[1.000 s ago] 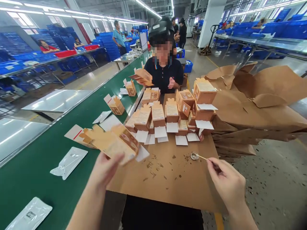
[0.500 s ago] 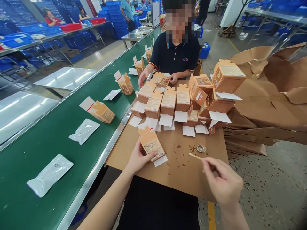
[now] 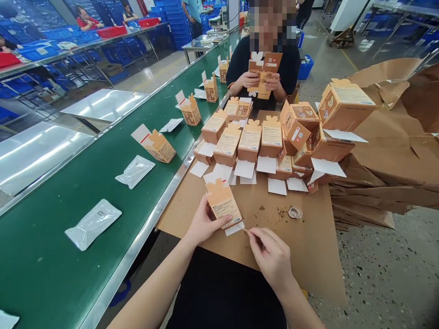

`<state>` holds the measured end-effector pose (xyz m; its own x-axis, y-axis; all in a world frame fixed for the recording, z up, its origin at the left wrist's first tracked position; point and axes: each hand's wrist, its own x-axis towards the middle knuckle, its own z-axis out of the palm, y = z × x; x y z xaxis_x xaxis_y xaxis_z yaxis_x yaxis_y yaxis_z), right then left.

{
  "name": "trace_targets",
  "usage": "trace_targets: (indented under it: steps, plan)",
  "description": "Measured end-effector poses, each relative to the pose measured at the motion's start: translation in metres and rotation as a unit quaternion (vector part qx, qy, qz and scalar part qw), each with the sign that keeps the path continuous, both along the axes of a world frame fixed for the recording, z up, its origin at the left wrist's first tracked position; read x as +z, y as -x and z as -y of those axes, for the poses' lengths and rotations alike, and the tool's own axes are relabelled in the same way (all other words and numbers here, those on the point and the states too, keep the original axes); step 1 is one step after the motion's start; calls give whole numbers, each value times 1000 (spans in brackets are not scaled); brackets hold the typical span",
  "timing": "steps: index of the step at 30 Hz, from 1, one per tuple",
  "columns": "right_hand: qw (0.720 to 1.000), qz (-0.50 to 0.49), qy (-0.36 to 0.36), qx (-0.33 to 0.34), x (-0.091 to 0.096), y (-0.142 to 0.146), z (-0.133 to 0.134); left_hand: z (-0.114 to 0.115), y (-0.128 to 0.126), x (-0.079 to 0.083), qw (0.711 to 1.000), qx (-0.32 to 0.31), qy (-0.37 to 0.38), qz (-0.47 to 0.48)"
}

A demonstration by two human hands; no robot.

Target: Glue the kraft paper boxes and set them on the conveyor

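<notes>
My left hand (image 3: pixel 206 222) is closed around a small tan and orange carton (image 3: pixel 224 204), thumb across its printed front. The carton tilts over the cardboard-covered table (image 3: pixel 274 246), a white flap (image 3: pixel 235 229) hanging out at its lower end. My right hand (image 3: pixel 272 253) pinches a thin pale stick (image 3: pixel 246 231), its tip close beside that flap; whether it touches, I cannot tell. Right of the carton lie a small round clear dish (image 3: pixel 295 212) and scattered brown specks (image 3: pixel 282 213).
Several similar cartons (image 3: pixel 249 139) are piled at the table's back. Across from me a person holds an unfolded carton (image 3: pixel 264 75). To my left, a green conveyor belt (image 3: pixel 144 237) carries silver pouches (image 3: pixel 93 224) and open cartons (image 3: pixel 159 146). Brown paper (image 3: pixel 387 178) is heaped at right.
My right hand has moved left with the stick, bringing its tip to the carton's flap. The person opposite has lifted a carton in both hands. My left hand keeps its hold.
</notes>
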<state>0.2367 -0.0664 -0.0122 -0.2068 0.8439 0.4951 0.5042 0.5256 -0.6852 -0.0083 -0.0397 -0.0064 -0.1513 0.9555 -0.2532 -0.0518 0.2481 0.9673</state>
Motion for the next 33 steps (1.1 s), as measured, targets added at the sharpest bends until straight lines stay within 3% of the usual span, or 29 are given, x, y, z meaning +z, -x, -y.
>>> trace_targets:
  steps: [8,12,15,18,21,24,26,28,31,33]
  plan:
    - [996,-28,-12,-85,21,-59,20,32,-15,-3,993,6,6,-114]
    - [994,-35,-13,-98,26,-63,22,35,-26,-6,988,2,11,-152]
    - [995,-54,-8,-82,28,-57,21,34,-19,-6,980,27,-4,-199]
    - [995,-63,-7,-82,22,-59,22,36,21,-1,951,118,-10,-285]
    - [994,-54,-7,-92,8,-70,27,49,90,8,905,236,20,-354]
    - [994,-45,0,-102,-6,-81,28,62,158,10,860,345,53,-373]
    - [993,-41,5,-112,-12,-84,26,63,190,8,845,386,55,-365]
    - [992,-41,9,-121,-14,-85,22,57,208,6,846,398,52,-351]
    - [989,-42,16,-140,-12,-89,21,49,213,4,846,412,35,-336]
    - [983,-42,31,-177,-10,-96,24,52,206,2,820,456,8,-346]
